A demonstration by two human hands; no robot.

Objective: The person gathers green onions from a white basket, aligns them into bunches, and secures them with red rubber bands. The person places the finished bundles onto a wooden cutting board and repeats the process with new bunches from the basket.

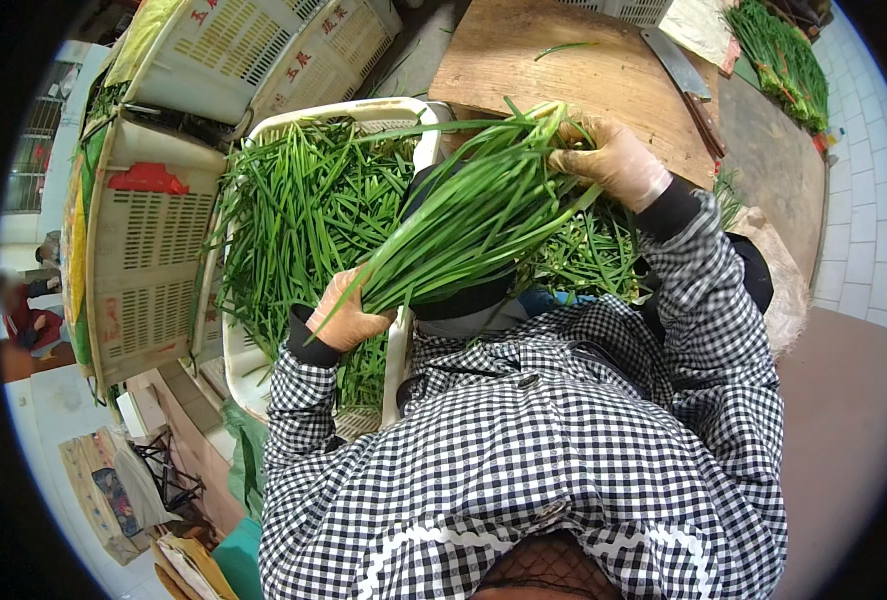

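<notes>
A loose bunch of green garlic chives (481,210) stretches across my lap, held at both ends. My right hand (616,161), in a thin translucent glove, grips the pale stem end near the wooden board. Around the leaf tips closes my left hand (349,311), gloved too, over the side of a white plastic crate (436,135). Many more chives (316,202) fill that crate, and some hang over its far left side. Below my right wrist lies a heap of short chive pieces (589,251), partly hidden by the bunch and my sleeve.
A cleaver (680,71) with a wooden handle rests on the wooden board (548,37). Tied chive bundles (781,67) lie at upper right. Stacked slatted crates (158,247) stand on the left. Beyond them, a person (34,319) is partly visible.
</notes>
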